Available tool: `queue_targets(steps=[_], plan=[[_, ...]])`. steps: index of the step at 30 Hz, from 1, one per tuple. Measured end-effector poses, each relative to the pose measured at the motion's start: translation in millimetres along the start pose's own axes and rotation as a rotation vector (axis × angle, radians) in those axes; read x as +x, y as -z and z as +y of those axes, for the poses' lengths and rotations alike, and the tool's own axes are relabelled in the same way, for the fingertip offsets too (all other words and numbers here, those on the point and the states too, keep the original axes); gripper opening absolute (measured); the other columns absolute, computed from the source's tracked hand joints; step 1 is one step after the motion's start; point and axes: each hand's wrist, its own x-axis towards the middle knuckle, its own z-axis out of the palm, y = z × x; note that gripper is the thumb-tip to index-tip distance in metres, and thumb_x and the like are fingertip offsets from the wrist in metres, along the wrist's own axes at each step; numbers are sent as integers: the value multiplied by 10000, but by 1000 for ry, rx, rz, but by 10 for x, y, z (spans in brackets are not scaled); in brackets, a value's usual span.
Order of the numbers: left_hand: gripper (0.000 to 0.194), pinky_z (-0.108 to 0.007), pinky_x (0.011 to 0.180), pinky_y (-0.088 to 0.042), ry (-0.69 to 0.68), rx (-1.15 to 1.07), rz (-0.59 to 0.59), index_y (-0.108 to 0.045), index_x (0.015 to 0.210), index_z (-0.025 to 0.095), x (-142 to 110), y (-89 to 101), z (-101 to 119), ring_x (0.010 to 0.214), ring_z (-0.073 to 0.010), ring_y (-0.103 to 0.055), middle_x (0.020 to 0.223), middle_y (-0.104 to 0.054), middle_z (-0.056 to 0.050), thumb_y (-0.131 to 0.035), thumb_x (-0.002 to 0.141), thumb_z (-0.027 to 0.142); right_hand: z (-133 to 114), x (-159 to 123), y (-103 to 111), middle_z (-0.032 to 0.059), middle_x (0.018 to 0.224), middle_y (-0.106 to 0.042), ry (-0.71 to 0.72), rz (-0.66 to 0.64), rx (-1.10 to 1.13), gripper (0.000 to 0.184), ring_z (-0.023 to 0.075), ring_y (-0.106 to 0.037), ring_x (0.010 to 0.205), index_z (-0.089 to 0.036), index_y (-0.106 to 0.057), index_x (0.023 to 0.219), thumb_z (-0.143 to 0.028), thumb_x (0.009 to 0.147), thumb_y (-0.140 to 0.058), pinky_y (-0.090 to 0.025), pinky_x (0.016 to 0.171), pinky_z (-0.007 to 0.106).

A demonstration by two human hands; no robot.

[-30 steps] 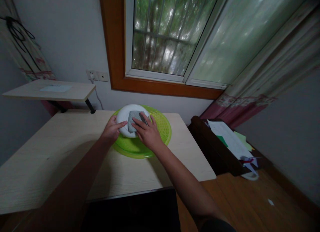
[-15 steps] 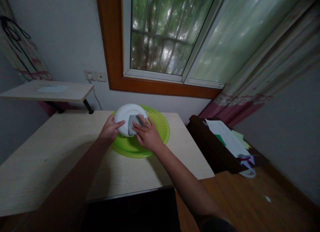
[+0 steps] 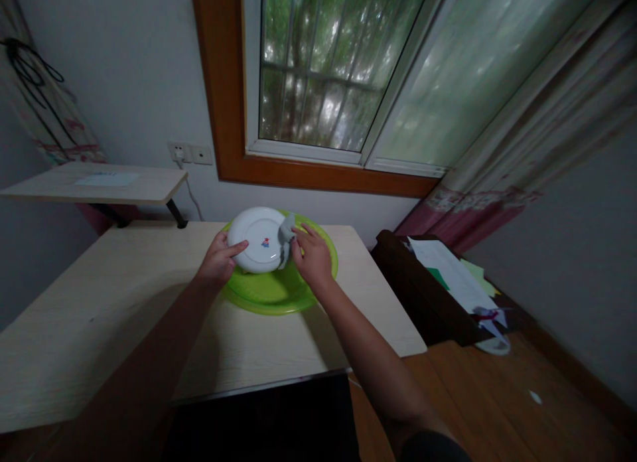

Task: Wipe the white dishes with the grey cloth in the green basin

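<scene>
A white plate (image 3: pixel 256 231) is held tilted over a green plastic basket (image 3: pixel 279 299), its underside with a small red and blue mark facing me. My left hand (image 3: pixel 220 257) grips the plate's left edge, thumb laid across the surface. At the opposite edge, my right hand (image 3: pixel 312 255) is closed on a grey cloth (image 3: pixel 287 233), which folds over the plate's right rim. The basket stands on the pale wooden table. Its far wall is partly hidden by the plate and the hands.
A small raised shelf (image 3: pixel 94 183) with a paper on it stands at the table's left back. Beyond the table (image 3: pixel 134 303) is a wall with sockets (image 3: pixel 189 153) and a window. To the right, a dark brown piece of furniture (image 3: pixel 423 289) holds papers.
My right hand has moved right with the cloth, from the middle of the plate to its right rim, uncovering the printed mark. The left hand and the plate stay put.
</scene>
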Motion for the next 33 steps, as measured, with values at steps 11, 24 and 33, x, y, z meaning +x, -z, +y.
queue_targets(steps=[11, 24, 33], plan=[[586, -452, 1007, -489, -14, 31, -104, -519, 1061, 174, -50, -7, 25, 1051, -263, -662, 1059, -678, -74, -854, 581, 213, 230, 51, -152, 13, 932, -711, -494, 90, 496, 389, 208, -627, 891, -213, -710, 944, -556, 917, -528, -504, 858, 336], [609, -445, 936, -549, 5, 98, -138, -541, 1020, 185, -38, -30, -29, 1012, -273, -684, 1026, -695, -60, -904, 533, 214, 135, 47, -207, 29, 911, -740, -666, 1, 966, 480, 202, -671, 787, -205, -666, 982, -599, 722, -751, -548, 717, 311], [716, -442, 1043, -472, -72, 235, -185, -580, 1144, 185, 4, -10, -122, 1154, -287, -629, 1198, -651, -98, -913, 510, 197, 133, 47, -137, 12, 896, -713, -546, -107, 832, 450, 190, -639, 805, -196, -665, 956, -588, 749, -739, -518, 733, 294]])
